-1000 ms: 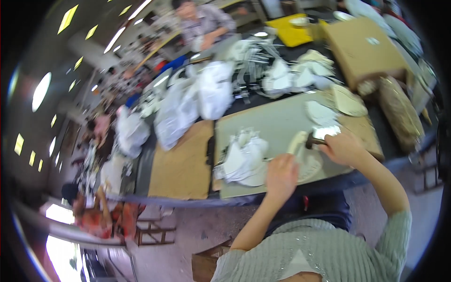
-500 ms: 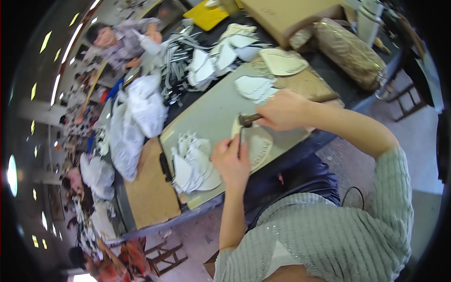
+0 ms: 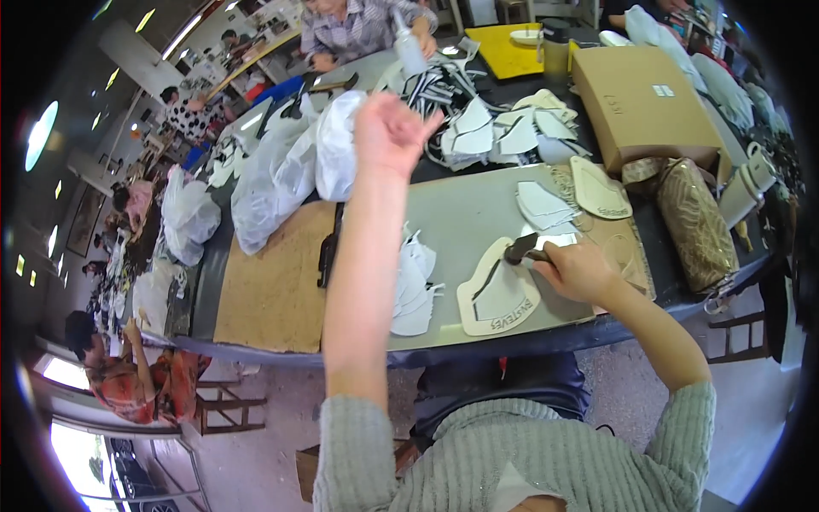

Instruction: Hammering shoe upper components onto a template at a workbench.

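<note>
My right hand (image 3: 582, 271) is closed round the handle of a small hammer (image 3: 520, 249). Its dark head is over the right edge of a cream curved template (image 3: 503, 316) lying on the grey work board (image 3: 452, 213). Within the template's outline lie a pale grey panel and a dark strip. My left hand (image 3: 392, 135) is raised, away from the template, in front of a white plastic bag. Its fingers are curled in with one sticking out, and nothing shows in them. Cut white pieces (image 3: 414, 286) lie left of the template, partly behind my left forearm.
Stacked white pieces (image 3: 542, 205) and another cream template (image 3: 600, 188) lie farther back, near a cardboard box (image 3: 648, 102). A brown wrapped bundle (image 3: 695, 226) and white bottle (image 3: 746, 188) stand right. White plastic bags (image 3: 277, 183) and a brown board (image 3: 273, 282) are left. A person (image 3: 350, 30) sits opposite.
My left hand has left the template and risen, forward and to the left. My right hand keeps the hammer by the template. The whole view has turned.
</note>
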The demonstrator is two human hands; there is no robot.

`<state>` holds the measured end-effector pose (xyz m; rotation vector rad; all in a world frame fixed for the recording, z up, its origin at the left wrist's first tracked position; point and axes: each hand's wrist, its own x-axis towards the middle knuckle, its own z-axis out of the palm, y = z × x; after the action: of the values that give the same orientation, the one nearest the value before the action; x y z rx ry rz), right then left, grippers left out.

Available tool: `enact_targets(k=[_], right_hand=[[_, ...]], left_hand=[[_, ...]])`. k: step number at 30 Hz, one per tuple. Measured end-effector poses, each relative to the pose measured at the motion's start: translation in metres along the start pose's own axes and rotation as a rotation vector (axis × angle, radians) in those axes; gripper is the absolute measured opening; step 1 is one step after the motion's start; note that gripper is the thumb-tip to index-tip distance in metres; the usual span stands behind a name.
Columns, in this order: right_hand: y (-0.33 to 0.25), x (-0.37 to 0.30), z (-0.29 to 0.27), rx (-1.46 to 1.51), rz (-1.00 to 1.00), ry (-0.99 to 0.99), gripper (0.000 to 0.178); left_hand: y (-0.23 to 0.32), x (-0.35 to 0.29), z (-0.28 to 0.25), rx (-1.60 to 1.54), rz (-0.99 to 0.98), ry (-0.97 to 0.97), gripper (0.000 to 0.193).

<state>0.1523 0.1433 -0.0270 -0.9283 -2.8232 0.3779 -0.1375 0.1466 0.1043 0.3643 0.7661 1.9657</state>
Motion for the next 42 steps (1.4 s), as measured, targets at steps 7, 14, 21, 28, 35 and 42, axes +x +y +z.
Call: enact_targets(k=[7, 14, 21, 28, 35, 42], right_hand=[[-0.008, -0.001, 0.025, -0.029, -0.083, 0.118, 0.036], [-0.011, 0.001, 0.014, -0.029, -0.089, 0.083, 0.034], [-0.005, 0.006, 0.02, -0.002, -0.157, 0.18, 0.034], [-0.005, 0.0, 0.017, -0.001, -0.127, 0.117, 0.033], [-0.01, 0.0, 0.014, 0.039, -0.12, 0.128, 0.033], [-0.003, 0.003, 0.006, 0.085, -0.063, 0.011, 0.038]], left_hand=[[-0.104, 0.096, -0.043, -0.431, 0.013, 0.109, 0.033], [-0.086, 0.138, -0.065, -0.322, -0.013, 0.163, 0.031], [-0.092, 0.15, -0.065, -0.1, -0.112, 0.154, 0.03], [-0.124, 0.149, -0.016, 0.145, -0.298, -0.071, 0.028], [-0.141, 0.145, -0.027, 0.123, -0.294, -0.102, 0.026], [-0.111, 0.134, -0.047, 0.008, -0.236, 0.142, 0.016]])
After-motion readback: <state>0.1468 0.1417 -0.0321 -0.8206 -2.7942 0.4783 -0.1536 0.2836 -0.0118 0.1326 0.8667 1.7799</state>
